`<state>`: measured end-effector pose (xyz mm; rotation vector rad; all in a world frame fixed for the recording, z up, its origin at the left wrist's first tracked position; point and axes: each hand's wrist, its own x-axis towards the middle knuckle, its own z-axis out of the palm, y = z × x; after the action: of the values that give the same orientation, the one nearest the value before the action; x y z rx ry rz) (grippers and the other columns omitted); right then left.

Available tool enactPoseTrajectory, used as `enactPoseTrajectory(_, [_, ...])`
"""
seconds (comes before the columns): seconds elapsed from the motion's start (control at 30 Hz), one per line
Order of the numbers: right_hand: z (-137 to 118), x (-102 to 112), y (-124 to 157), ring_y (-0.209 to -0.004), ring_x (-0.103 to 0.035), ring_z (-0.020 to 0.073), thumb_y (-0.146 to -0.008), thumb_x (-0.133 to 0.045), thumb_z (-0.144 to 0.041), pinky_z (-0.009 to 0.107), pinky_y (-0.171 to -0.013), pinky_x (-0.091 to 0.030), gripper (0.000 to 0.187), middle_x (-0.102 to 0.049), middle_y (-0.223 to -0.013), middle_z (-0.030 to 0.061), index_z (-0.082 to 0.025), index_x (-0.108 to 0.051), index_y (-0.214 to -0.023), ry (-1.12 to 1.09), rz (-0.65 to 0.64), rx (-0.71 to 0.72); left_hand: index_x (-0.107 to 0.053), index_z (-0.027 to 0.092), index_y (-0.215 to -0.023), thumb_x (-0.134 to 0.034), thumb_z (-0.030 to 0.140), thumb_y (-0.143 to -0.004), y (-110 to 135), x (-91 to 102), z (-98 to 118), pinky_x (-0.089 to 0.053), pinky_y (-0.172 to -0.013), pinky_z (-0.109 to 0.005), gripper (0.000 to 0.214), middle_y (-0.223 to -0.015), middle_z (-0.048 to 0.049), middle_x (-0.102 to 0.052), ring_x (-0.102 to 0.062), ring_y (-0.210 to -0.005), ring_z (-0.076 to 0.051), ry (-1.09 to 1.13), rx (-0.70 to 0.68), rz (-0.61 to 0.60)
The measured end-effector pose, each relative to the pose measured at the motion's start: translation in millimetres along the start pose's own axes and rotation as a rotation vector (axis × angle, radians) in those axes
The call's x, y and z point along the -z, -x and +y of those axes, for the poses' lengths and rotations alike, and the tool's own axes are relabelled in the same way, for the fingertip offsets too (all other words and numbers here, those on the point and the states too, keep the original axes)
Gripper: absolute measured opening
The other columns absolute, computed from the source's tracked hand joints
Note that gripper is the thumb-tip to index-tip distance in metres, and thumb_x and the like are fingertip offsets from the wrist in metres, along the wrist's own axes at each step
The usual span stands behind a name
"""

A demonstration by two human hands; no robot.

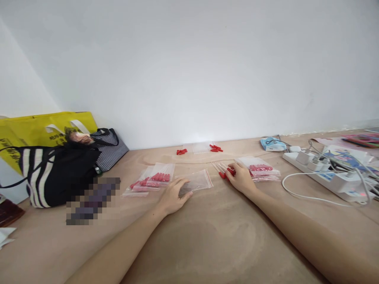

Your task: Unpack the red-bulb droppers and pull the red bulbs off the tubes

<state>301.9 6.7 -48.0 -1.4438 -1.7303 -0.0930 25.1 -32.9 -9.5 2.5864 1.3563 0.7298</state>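
My left hand (174, 196) rests on the left end of a clear zip bag (197, 181). Its thumb and fingers are spread apart. The bag lies flat, its red-lined mouth facing right. Just beyond that mouth, my right hand (240, 177) has its fingers closed on thin red-handled tools (222, 174) with pale shafts; the fingertips partly hide them. Filled bags with red handles (161, 177) overlap to the left of my left hand. A stack of filled bags (260, 168) sits behind my right hand.
Near the wall lie loose red pieces (181, 151), more red pieces (216, 148) and pale shafts (200, 149). At right are a white power strip (322, 177) with cables and a blue packet (272, 144). A black bag (63, 173) and yellow bag (29, 130) stand at left.
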Motion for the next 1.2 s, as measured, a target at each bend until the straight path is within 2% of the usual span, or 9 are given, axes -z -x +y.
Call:
enactPoseTrajectory(0.2, [0, 3, -2, -0.066, -0.055, 0.0157, -0.077, -0.041, -0.024, 0.027, -0.062, -0.043, 0.019, -0.058, -0.082, 0.0094, -0.015, -0.055, -0.085, -0.045, 0.038, -0.048, -0.053, 0.02, -0.08, -0.05, 0.028, -0.077, -1, 0.6, 2, -0.043, -0.071, -0.029, 0.009, -0.086, -0.0013, -0.061, -0.056, -0.08, -0.016, 0.03, 0.054, -0.045])
enactPoseTrajectory(0.3, [2, 4, -3, -0.062, -0.053, 0.0152, -0.077, -0.038, -0.021, 0.027, -0.06, -0.04, 0.018, -0.058, -0.074, 0.0076, -0.016, -0.055, -0.077, -0.02, 0.025, -0.065, -0.051, 0.019, -0.071, -0.048, 0.026, -0.078, -2, 0.9, 2, -0.042, -0.069, -0.028, 0.01, -0.083, -0.0005, -0.062, -0.056, -0.078, -0.015, 0.037, 0.049, -0.062])
enactPoseTrajectory(0.4, [2, 6, -4, -0.063, -0.052, 0.0163, -0.078, -0.037, -0.021, 0.027, -0.06, -0.038, 0.02, -0.057, -0.067, 0.0059, -0.017, -0.054, -0.068, 0.008, -0.028, -0.056, -0.05, 0.019, -0.071, -0.046, 0.025, -0.08, -3, 1.1, 1, -0.042, -0.068, -0.028, 0.012, -0.083, -0.0002, -0.063, -0.057, -0.077, -0.015, 0.028, 0.051, -0.042])
enactPoseTrajectory(0.53, [-1, 8, -2, -0.066, -0.053, 0.0161, -0.078, -0.042, -0.032, 0.026, -0.061, -0.038, 0.022, -0.059, -0.071, 0.0059, -0.017, -0.056, -0.07, -0.004, -0.07, -0.082, -0.052, 0.019, -0.07, -0.047, 0.029, -0.081, -4, 1.3, -4, -0.041, -0.071, -0.03, 0.016, -0.08, -0.0008, -0.063, -0.056, -0.079, -0.018, -0.105, -0.026, 0.086])
enactPoseTrajectory(0.73, [-4, 10, -1, -0.062, -0.053, 0.0142, -0.072, -0.048, -0.03, 0.026, -0.062, -0.039, 0.018, -0.057, -0.071, 0.0051, -0.017, -0.059, -0.066, 0.0, -0.084, -0.119, -0.056, 0.02, -0.082, -0.039, 0.029, -0.085, -1, -3.4, -13, -0.042, -0.056, -0.024, 0.019, -0.083, -0.0016, -0.065, -0.061, -0.067, -0.016, -0.263, -0.044, 0.161])
enactPoseTrajectory(0.87, [-2, 8, -2, -0.061, -0.052, 0.0144, -0.07, -0.046, -0.025, 0.026, -0.061, -0.039, 0.018, -0.056, -0.064, 0.0043, -0.017, -0.055, -0.058, -0.003, -0.048, -0.165, -0.054, 0.019, -0.085, -0.036, 0.03, -0.086, -4, -3.5, -12, -0.046, -0.062, -0.024, 0.021, -0.089, -0.0038, -0.066, -0.062, -0.071, -0.015, -0.148, -0.038, 0.268])
enactPoseTrajectory(1.03, [-2, 6, -2, -0.06, -0.051, 0.0151, -0.069, -0.046, -0.025, 0.027, -0.061, -0.04, 0.018, -0.054, -0.06, 0.0034, -0.018, -0.051, -0.053, -0.027, 0.013, -0.169, -0.052, 0.018, -0.078, -0.045, 0.036, -0.078, -15, 21.9, -27, -0.046, -0.073, -0.026, 0.02, -0.096, -0.0055, -0.063, -0.061, -0.079, -0.015, 0.007, 0.173, 0.464])
enactPoseTrajectory(1.1, [-2, 5, -1, -0.06, -0.051, 0.0153, -0.069, -0.048, -0.028, 0.028, -0.06, -0.04, 0.018, -0.053, -0.061, 0.0032, -0.018, -0.051, -0.054, -0.042, 0.016, -0.146, -0.051, 0.018, -0.077, -0.049, 0.034, -0.073, -18, 39.5, -47, -0.047, -0.071, -0.027, 0.017, -0.088, -0.0043, -0.063, -0.061, -0.075, -0.016, 0.003, 0.321, 0.544])
enactPoseTrajectory(1.2, [-2, 3, 0, -0.062, -0.051, 0.0157, -0.068, -0.05, -0.034, 0.029, -0.061, -0.041, 0.018, -0.053, -0.066, 0.0034, -0.018, -0.053, -0.059, -0.04, 0.027, -0.112, -0.052, 0.018, -0.079, -0.052, 0.021, -0.062, -18, 65.1, -88, -0.047, -0.064, -0.028, 0.017, -0.078, -0.0013, -0.062, -0.059, -0.065, -0.016, -0.008, 0.534, 0.505])
